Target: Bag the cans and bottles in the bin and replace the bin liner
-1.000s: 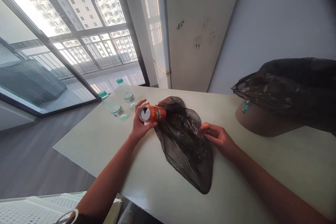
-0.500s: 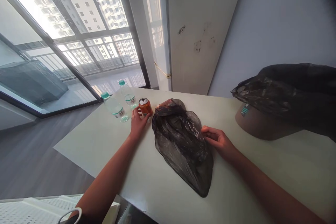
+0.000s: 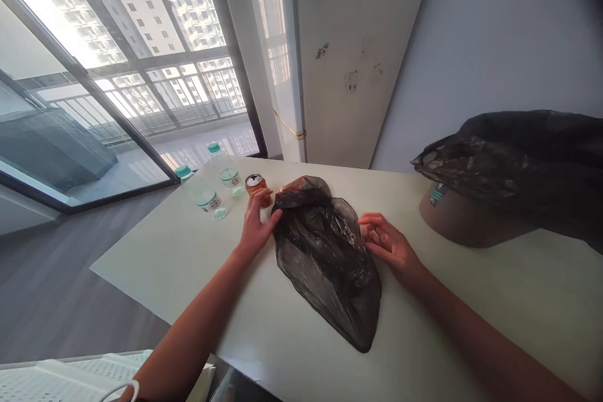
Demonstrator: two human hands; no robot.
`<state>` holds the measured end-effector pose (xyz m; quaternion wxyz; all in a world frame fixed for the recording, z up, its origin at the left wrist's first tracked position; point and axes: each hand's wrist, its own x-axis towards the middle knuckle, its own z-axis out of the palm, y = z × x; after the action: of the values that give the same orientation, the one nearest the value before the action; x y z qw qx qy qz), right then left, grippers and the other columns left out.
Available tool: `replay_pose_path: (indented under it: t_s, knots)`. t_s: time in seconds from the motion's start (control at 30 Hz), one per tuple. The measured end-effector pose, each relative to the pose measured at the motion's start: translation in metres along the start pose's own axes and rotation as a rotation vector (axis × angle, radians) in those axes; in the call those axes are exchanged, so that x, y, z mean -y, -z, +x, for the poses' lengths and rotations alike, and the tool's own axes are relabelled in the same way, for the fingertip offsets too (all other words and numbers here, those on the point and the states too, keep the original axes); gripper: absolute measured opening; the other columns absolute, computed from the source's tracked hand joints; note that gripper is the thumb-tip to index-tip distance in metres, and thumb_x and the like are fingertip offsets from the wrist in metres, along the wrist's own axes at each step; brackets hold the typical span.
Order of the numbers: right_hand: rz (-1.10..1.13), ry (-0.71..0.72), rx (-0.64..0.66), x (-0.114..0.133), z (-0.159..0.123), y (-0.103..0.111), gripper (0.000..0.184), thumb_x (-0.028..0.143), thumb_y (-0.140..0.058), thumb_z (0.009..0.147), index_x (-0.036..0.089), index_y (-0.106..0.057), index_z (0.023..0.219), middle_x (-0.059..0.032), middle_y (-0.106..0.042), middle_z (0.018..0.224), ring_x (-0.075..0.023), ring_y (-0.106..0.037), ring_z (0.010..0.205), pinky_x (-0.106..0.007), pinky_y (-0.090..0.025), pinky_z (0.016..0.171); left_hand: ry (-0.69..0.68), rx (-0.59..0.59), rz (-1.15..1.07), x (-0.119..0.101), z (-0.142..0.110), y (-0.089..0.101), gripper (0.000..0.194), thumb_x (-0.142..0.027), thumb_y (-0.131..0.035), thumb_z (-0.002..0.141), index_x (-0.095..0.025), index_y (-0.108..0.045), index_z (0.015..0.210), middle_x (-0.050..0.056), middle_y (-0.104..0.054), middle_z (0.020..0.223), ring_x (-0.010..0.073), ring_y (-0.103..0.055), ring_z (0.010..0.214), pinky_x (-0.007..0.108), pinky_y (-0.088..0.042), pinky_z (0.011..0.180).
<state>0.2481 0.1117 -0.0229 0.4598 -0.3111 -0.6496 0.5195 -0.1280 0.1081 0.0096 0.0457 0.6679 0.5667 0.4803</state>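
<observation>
A thin black plastic garbage bag [image 3: 325,257] lies crumpled on the white table, with something orange showing dimly through its far end. At its upper left edge, my left hand [image 3: 257,226] has its thumb and fingers apart, the thumb tip against the plastic. Just behind those fingers stands an orange drink can [image 3: 254,183], partly hidden by them. My right hand [image 3: 389,248] is beside the bag's right edge, fingers loosely bent and apart from the thumb, the fingertips close to the plastic. Two clear bottles with green caps, a nearer one [image 3: 200,195] and a farther one [image 3: 227,171], stand left of the can.
On the right of the white table [image 3: 155,257], a brown bin [image 3: 466,223] lined with a black bag [image 3: 527,157] lies on its side. A refrigerator [image 3: 348,25] stands behind the table. Glass doors [image 3: 132,63] are at the left, and a white perforated surface [image 3: 61,380] is at the lower left.
My left hand has let go of the can and moved right to the bag's edge. My right hand's fingers have spread slightly beside the bag. The can stays standing.
</observation>
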Motion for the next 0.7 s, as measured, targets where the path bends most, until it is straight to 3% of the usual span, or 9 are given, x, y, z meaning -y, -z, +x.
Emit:
replay_pose_path:
  t_s: [0.1,0.17,0.23,0.3,0.37,0.47,0.53,0.6,0.7]
  knots:
    - [-0.044,0.13,0.103,0.008,-0.001,-0.001,0.056,0.044,-0.071,0.101,0.043,-0.058,0.155,-0.0042,-0.04,0.173,-0.0294,-0.052,0.145,-0.04,-0.049,0.112,-0.067,0.265,-0.052,-0.004,-0.005,-0.013,0.077,-0.052,-0.073,0.099,-0.029,-0.04,0.164,0.013,-0.051,0.166,0.0332,-0.05,0.154,0.053,-0.046,0.126]
    - [-0.087,0.166,0.31,0.013,0.0,-0.003,0.049,0.046,-0.061,0.106,0.037,-0.063,0.154,-0.0078,-0.051,0.168,-0.0325,-0.048,0.152,-0.046,-0.042,0.122,-0.058,0.36,-0.054,-0.003,-0.006,-0.018,0.077,-0.049,-0.07,0.101,-0.029,-0.037,0.168,0.013,-0.056,0.163,0.0327,-0.057,0.148,0.051,-0.049,0.123]
    - [-0.116,0.162,0.448,0.013,0.001,-0.005,0.044,0.045,-0.05,0.11,0.031,-0.071,0.145,-0.0111,-0.072,0.142,-0.0318,-0.062,0.137,-0.048,-0.044,0.119,-0.042,0.407,-0.046,-0.003,-0.005,-0.018,0.054,-0.046,-0.064,0.105,-0.027,-0.056,0.155,0.011,-0.074,0.138,0.0297,-0.073,0.122,0.047,-0.058,0.109]
    - [-0.133,0.129,0.448,0.011,0.001,-0.007,0.043,0.043,-0.043,0.112,0.03,-0.077,0.137,-0.009,-0.081,0.115,-0.0278,-0.072,0.112,-0.044,-0.051,0.106,-0.042,0.398,-0.051,-0.004,-0.004,-0.016,0.03,-0.045,-0.058,0.108,-0.024,-0.074,0.125,0.008,-0.079,0.109,0.0256,-0.075,0.099,0.042,-0.061,0.095]
    - [-0.161,0.085,0.395,0.007,0.0,-0.009,0.042,0.042,-0.043,0.113,0.028,-0.079,0.129,-0.0063,-0.081,0.098,-0.0235,-0.072,0.093,-0.038,-0.053,0.091,-0.048,0.308,-0.082,-0.006,-0.002,-0.014,0.03,-0.045,-0.055,0.109,-0.023,-0.075,0.103,0.009,-0.077,0.112,0.0255,-0.073,0.104,0.042,-0.06,0.098]
    - [-0.226,0.009,0.36,0.004,-0.003,-0.012,0.036,0.043,-0.052,0.11,0.024,-0.079,0.122,-0.003,-0.074,0.083,-0.0173,-0.064,0.072,-0.031,-0.05,0.071,0.034,0.187,-0.17,-0.006,-0.001,-0.014,0.034,-0.048,-0.051,0.11,-0.023,-0.073,0.113,0.013,-0.065,0.15,0.03,-0.06,0.141,0.05,-0.048,0.121]
    - [-0.266,-0.029,0.356,0.004,-0.004,-0.014,0.031,0.043,-0.058,0.108,0.023,-0.079,0.119,-0.0025,-0.073,0.084,-0.015,-0.06,0.067,-0.029,-0.049,0.065,0.133,0.231,-0.266,-0.004,-0.001,-0.018,0.041,-0.054,-0.052,0.109,-0.025,-0.069,0.133,0.011,-0.06,0.158,0.031,-0.056,0.148,0.052,-0.043,0.126]
    - [-0.297,-0.016,0.351,0.004,-0.003,-0.016,0.03,0.042,-0.059,0.108,0.022,-0.08,0.117,-0.0049,-0.075,0.094,-0.016,-0.065,0.075,-0.028,-0.051,0.068,0.241,0.328,-0.393,-0.002,-0.003,-0.023,0.051,-0.062,-0.054,0.107,-0.024,-0.068,0.138,0.011,-0.069,0.146,0.0308,-0.063,0.137,0.047,-0.047,0.121]
    - [-0.356,0.059,0.299,0.003,0.0,-0.018,0.03,0.041,-0.059,0.108,0.023,-0.081,0.117,-0.0094,-0.076,0.113,-0.0189,-0.07,0.089,-0.029,-0.054,0.071,0.381,0.401,-0.488,-0.001,-0.007,-0.029,0.063,-0.075,-0.055,0.101,-0.015,-0.075,0.099,0.008,-0.078,0.098,0.028,-0.072,0.1,0.039,-0.058,0.097]
